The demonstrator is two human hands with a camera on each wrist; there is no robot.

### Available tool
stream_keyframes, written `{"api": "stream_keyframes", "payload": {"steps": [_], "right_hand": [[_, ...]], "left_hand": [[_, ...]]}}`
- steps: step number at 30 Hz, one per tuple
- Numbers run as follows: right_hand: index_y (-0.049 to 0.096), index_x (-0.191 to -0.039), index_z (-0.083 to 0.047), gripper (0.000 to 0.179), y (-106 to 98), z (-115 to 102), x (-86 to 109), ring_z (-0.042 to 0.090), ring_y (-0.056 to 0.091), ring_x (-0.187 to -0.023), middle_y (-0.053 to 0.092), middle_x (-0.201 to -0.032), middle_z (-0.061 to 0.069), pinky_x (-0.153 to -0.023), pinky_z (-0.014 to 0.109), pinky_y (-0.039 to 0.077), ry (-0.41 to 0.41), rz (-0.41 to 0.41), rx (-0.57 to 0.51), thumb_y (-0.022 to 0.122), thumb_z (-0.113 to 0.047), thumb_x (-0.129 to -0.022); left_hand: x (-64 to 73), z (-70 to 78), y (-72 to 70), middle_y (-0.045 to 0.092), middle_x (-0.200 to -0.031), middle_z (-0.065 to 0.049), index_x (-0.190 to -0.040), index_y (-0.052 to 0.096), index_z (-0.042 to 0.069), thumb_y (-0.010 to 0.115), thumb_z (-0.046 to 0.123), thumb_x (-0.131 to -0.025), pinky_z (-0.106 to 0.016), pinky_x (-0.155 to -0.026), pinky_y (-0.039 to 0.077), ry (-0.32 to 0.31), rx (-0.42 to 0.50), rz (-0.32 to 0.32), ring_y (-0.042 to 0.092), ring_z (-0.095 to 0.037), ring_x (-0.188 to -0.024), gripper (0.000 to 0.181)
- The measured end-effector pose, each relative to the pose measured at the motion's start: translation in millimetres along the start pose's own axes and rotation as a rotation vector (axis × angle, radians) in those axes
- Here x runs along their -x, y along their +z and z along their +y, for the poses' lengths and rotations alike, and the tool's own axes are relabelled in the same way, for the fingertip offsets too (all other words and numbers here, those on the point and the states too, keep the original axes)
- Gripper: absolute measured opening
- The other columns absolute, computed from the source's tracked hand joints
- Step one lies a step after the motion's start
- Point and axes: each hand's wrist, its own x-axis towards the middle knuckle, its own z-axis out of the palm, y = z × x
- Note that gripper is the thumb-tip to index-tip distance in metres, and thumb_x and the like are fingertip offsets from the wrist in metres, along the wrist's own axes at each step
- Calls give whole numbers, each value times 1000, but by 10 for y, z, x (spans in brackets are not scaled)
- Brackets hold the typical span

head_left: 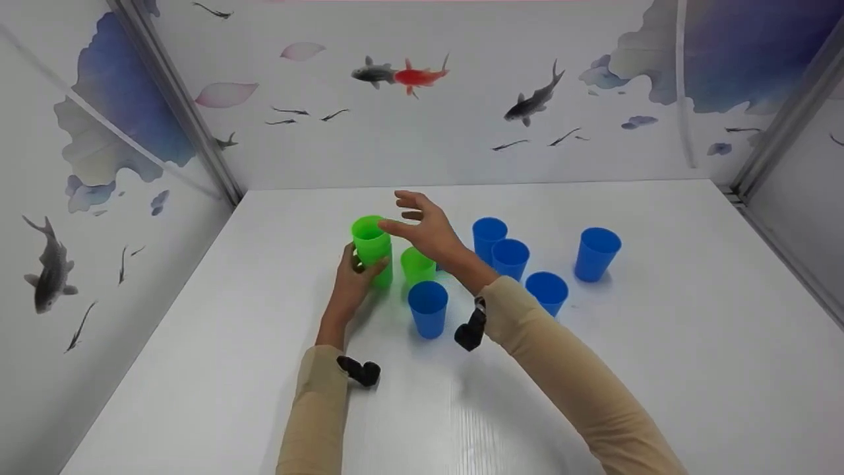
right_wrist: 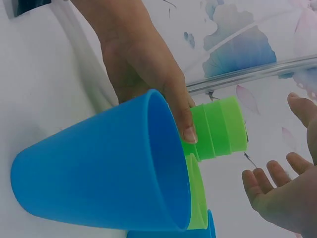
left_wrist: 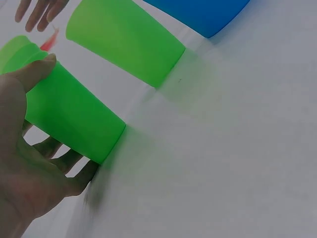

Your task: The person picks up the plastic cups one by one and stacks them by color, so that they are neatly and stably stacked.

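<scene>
My left hand (head_left: 351,285) grips a stack of green cups (head_left: 374,260) around its side, thumb toward me. The stack stands upright at the left-middle of the table; the left wrist view shows its bottom cup (left_wrist: 74,114) at the tabletop, with fingers curled behind it. Beside the stack's top, my right hand (head_left: 430,231) hovers with fingers spread and nothing in them. A single green cup (head_left: 417,267) is just right of the stack, partly behind the right hand. In front of it stands a blue cup (head_left: 428,313), which looms large in the right wrist view.
Right of my right forearm are more upright blue cups: one at the back (head_left: 489,236), a second (head_left: 511,257) close by, and a third (head_left: 547,290) partly behind the sleeve. Another blue cup (head_left: 597,254) stands farther right. Patterned walls enclose the white table (head_left: 692,343).
</scene>
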Motion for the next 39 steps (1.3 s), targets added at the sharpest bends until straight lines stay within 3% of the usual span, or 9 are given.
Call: {"api": "stream_keyframes", "payload": {"steps": [13,19,30,39], "right_hand": [[46,-148,-23,64,-253,190,159,24,49,-140,51,-150,4,-109,41,49,-23,67,24,72,-40,-92],[46,-148,-20,65,-308,272,223,26,48,-141,52,-150,5,-112,45,47,-21,60,13,73,-37,-91],[50,-145,-21,62,-313,468,345,26,52,-137,56,-144,6,-109,45,49,32,100,40,75,-36,-90],[49,-145,-18,65,-274,618,379,28,52,-138,56,-146,8,-108,45,50,72,79,27,76,-36,-89]], "left_hand": [[-1,-42,-1,37,-159,-13,-157,22,16,70,44,-92,-52,-123,29,5,-9,0,34,-33,-149,85],[2,-60,-7,38,-157,-16,-157,23,14,70,41,-93,-54,-122,31,50,30,-16,36,-36,-148,84],[-8,-48,0,36,-159,-16,-158,22,14,70,41,-93,-53,-123,29,29,17,-9,33,-35,-150,84],[5,-23,-1,35,-159,-17,-158,21,13,70,39,-94,-53,-123,28,31,24,-12,33,-35,-150,85]]}}
